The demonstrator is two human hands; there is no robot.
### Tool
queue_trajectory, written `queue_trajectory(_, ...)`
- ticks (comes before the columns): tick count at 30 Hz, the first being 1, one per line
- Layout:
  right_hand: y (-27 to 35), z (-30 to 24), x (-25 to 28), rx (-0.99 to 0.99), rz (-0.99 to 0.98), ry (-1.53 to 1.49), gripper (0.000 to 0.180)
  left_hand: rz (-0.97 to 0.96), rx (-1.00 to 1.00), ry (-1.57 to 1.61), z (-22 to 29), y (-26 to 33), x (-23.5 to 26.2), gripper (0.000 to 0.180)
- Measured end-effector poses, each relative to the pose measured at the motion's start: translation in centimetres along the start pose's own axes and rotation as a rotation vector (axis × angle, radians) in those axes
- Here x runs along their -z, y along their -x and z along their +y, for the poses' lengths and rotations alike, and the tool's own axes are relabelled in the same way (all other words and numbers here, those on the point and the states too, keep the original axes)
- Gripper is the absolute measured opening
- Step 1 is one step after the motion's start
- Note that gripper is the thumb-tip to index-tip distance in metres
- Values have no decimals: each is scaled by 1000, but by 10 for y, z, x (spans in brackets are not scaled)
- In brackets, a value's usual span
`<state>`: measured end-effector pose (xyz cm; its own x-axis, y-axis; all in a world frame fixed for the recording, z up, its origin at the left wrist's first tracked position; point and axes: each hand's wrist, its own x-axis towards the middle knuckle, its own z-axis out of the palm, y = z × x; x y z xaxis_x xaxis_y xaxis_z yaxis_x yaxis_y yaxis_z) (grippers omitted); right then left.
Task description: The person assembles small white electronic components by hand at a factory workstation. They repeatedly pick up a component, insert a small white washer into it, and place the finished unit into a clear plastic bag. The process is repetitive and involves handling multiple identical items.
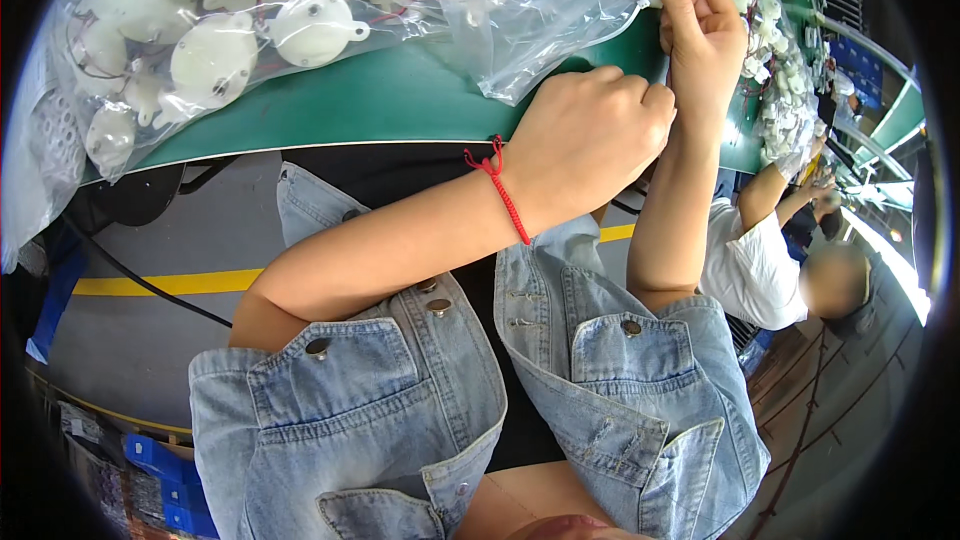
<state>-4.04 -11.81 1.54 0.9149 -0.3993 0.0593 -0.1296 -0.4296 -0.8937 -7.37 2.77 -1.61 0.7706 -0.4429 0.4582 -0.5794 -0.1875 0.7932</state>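
My left hand (595, 138), with a red cord bracelet (503, 192) on its wrist, is closed just above the green table, back of the hand up. Its curled fingers hide whatever they hold. Touching or nearly touching it is my right hand (705, 35), with bent fingers and the thumb raised at the edge of a clear plastic bag (520, 30). What the right fingers pinch is not distinct. A small white connector (645, 2) shows beside that thumb. Inside the bag lie several round whitish plastic housings (310, 30) with red and dark wires.
Green tabletop (370, 100) runs under the bag and hands. More white parts with wires (770, 40) are heaped to the right. Farther right, a person in a white shirt (755, 265) sits at the table. Blue bins (165, 470) stand at lower left, beyond a yellow floor line (170, 283).
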Motion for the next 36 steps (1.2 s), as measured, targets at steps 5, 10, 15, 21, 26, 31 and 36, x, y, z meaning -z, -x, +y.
queue_trajectory(5, 2, 2, -5, 33, -2, -16, 24, -14, 7, 1, -1, 2, 1, 19)
queue_trajectory(10, 2, -2, -8, 62, -21, 76, 25, -27, 18, 6, -1, 2, 3, 19)
queue_trajectory(15, -5, -18, -2, 64, -169, 423, 30, -45, 22, 14, 0, 1, 6, 16)
queue_trajectory(21, -15, -41, -3, 242, -337, 706, 24, -21, 24, 55, 2, -3, 9, 15)
queue_trajectory(26, -10, -41, -7, 274, -369, 842, 24, -9, 40, 113, 2, -3, 11, 16)
queue_trajectory(31, -6, -47, -10, 220, -361, 831, 26, -22, 47, 105, 4, -4, 13, 16)
queue_trajectory(36, -7, -46, -8, 183, -350, 719, 24, -65, 72, 98, 6, -5, 14, 14)
